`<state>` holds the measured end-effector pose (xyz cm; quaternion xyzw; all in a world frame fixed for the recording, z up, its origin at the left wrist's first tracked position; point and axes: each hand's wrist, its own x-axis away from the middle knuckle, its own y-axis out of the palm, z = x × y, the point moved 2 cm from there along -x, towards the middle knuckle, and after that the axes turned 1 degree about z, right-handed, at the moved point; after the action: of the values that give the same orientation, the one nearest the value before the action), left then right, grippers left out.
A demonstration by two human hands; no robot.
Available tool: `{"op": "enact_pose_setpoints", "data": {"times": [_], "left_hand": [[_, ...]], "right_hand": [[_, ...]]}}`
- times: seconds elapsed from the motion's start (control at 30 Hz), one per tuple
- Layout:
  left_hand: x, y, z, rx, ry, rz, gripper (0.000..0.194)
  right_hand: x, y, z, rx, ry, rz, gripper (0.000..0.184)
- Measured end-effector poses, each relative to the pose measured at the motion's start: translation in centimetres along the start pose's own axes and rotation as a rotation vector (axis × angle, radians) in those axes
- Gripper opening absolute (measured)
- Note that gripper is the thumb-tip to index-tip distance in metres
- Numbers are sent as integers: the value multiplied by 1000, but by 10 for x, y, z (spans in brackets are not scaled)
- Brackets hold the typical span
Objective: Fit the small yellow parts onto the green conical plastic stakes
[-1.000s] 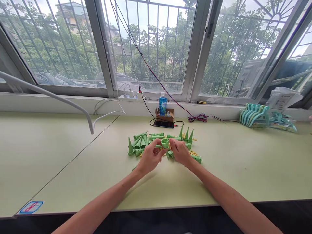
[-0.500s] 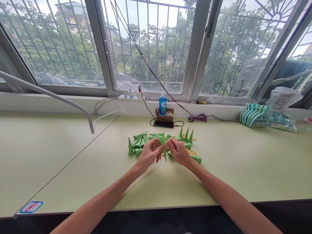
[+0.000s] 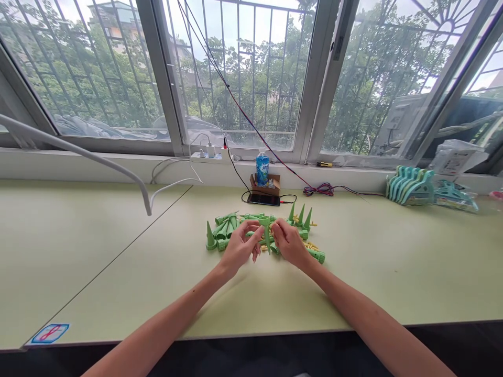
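Note:
My left hand (image 3: 242,243) grips a green plant watering spike (image 3: 265,224) between thumb and fingers, its wide ribbed collar up and its point down. Close beside the spike, my right hand (image 3: 288,241) is closed in a pinch; whatever it holds is hidden behind the fingers. Around and behind both hands lies a pile of more green spikes (image 3: 222,229), some on their sides. Three spikes stand point-up at the right of the pile, and a single upright spike (image 3: 210,238) stands at its left. Small yellow valve pieces (image 3: 312,245) lie among them.
Behind the pile, a phone (image 3: 264,200) with a cable lies before a small cardboard box (image 3: 277,183) and a blue bottle (image 3: 262,168). Bundled wire (image 3: 324,189) sits farther right, near light-green hangers (image 3: 411,186). A white cable arm (image 3: 118,163) reaches in from the left.
The spike in my left hand has tilted and shifted slightly right, so its collar opening faces me more. My right hand has turned a little and stays closed.

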<state>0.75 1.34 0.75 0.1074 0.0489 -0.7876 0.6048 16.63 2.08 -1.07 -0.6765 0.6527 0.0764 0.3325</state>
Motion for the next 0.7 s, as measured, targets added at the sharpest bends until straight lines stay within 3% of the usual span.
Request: {"op": "enact_pose_setpoints", "data": {"times": [0.17,0.27,0.43,0.7], "left_hand": [[-2,-1,-4,88,-76,-75,50],[-2,-1,-7,129,-158,-158,61],[-3,0,-10,141,-214,-198,66],[-3,-2,-12,209,-250,-200,54]], "right_hand": [[0,-2,0,9,-5,59,32],[1,-3,-5,50,-43,27,31],[2,-4,-13,121,-141,-44,30],[1,-3,-15,145,-228,-101,29]]}}
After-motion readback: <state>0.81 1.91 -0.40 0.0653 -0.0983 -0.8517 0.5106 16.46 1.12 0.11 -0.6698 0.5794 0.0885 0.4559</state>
